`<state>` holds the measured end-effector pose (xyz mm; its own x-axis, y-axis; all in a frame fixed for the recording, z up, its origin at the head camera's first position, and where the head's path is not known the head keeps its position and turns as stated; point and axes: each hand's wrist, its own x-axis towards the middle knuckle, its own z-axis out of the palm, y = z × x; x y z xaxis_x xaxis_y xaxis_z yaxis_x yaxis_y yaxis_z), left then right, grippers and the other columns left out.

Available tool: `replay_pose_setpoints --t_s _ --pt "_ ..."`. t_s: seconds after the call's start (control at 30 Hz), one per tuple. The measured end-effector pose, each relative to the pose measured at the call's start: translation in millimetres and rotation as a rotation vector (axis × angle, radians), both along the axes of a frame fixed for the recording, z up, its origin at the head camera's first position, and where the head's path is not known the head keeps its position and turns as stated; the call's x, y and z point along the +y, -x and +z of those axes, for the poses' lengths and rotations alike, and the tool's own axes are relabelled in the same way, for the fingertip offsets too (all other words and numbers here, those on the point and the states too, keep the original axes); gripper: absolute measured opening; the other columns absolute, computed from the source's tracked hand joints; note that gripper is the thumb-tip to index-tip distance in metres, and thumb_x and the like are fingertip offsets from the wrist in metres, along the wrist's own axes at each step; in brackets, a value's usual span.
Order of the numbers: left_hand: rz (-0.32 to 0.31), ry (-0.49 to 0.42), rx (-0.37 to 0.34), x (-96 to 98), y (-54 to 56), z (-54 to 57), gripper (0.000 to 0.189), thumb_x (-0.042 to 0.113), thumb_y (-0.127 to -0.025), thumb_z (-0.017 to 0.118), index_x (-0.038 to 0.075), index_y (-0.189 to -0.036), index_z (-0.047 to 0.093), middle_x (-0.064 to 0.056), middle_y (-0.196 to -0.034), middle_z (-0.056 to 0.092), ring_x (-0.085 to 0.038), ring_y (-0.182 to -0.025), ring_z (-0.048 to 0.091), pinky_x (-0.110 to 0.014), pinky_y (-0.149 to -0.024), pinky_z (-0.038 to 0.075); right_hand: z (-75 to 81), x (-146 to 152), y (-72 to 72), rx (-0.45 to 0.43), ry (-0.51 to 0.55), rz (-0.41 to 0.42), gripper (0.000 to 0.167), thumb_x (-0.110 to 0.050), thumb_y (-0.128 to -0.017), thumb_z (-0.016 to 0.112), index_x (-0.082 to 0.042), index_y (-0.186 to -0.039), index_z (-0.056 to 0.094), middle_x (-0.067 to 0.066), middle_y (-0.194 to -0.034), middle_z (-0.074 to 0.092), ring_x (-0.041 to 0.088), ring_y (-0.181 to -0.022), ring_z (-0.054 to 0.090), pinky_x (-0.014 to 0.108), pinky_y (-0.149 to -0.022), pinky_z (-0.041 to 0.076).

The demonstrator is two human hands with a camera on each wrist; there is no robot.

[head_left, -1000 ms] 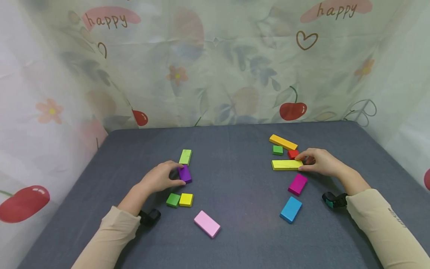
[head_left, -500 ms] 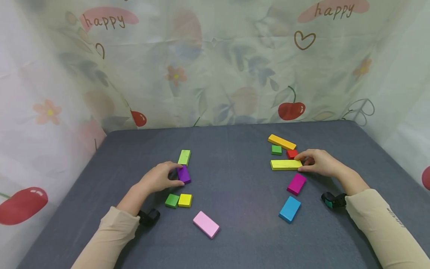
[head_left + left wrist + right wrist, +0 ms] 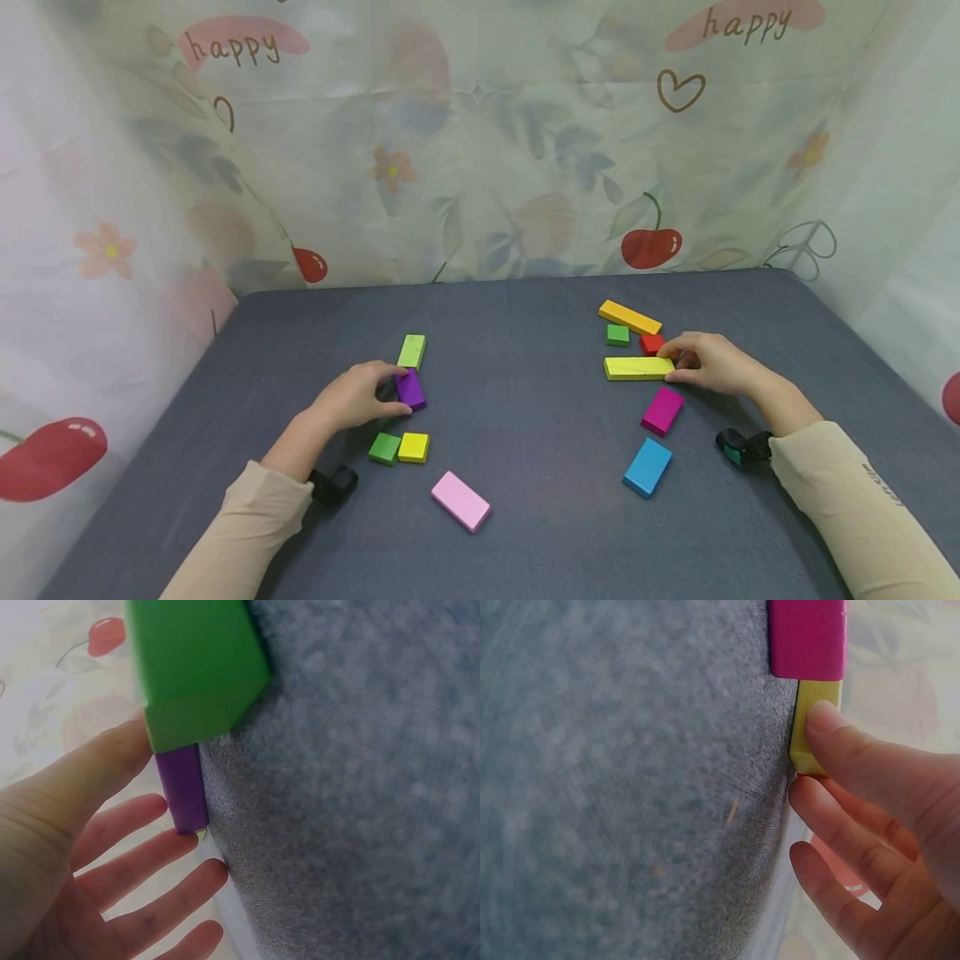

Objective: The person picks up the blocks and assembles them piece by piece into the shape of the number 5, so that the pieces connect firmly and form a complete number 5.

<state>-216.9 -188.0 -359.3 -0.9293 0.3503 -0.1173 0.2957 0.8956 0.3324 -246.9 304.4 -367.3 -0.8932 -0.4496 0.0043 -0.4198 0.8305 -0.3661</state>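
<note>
1. My left hand (image 3: 354, 398) pinches the purple block (image 3: 412, 390); the lime block (image 3: 412, 350) sits just beyond that grip.
2. My right hand (image 3: 712, 364) pinches the yellow bar (image 3: 637, 368); the magenta block (image 3: 663, 411) lies just thumb-side.
3. Both grasps look done; neither piece seems lifted off the table (image 3: 540, 483) yet.

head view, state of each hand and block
left hand: pinching purple block
right hand: pinching long yellow block
purple block: flat, pinched
long yellow block: flat, pinched
lime: unheld
left green: unheld
small yellow: unheld
pink: unheld
orange: unheld
right green: unheld
red: unheld
magenta: unheld
blue: unheld
</note>
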Motion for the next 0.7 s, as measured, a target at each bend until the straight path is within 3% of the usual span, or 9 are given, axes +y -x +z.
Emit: replay_pose_setpoints --t_s 0.37,0.7 --pt "0.030 0.009 -0.011 3.1 -0.4 1.8 0.061 0.036 -0.077 0.075 0.009 -0.129 0.057 -0.016 -0.123 0.061 -0.026 -0.102 0.057 -0.048 -0.091 0.049 2.4 -2 -0.6 0.062 -0.019 0.043 0.030 -0.011 -0.079 0.073 0.000 -0.105 0.064 0.011 -0.097 0.063 0.012 -0.077 0.057 0.031 -0.069 0.052" --pt "0.055 0.030 -0.015 4.2 1.2 1.7 0.061 0.036 -0.076 0.076 0.010 -0.129 0.058 -0.015 -0.119 0.062 -0.020 -0.091 0.054 -0.043 -0.083 0.051 10.2 -7 0.3 0.065 -0.008 0.023 0.030 -0.012 -0.080 0.072 -0.002 -0.107 0.064 0.008 -0.095 0.062 0.016 -0.081 0.056 0.036 -0.074 0.053"
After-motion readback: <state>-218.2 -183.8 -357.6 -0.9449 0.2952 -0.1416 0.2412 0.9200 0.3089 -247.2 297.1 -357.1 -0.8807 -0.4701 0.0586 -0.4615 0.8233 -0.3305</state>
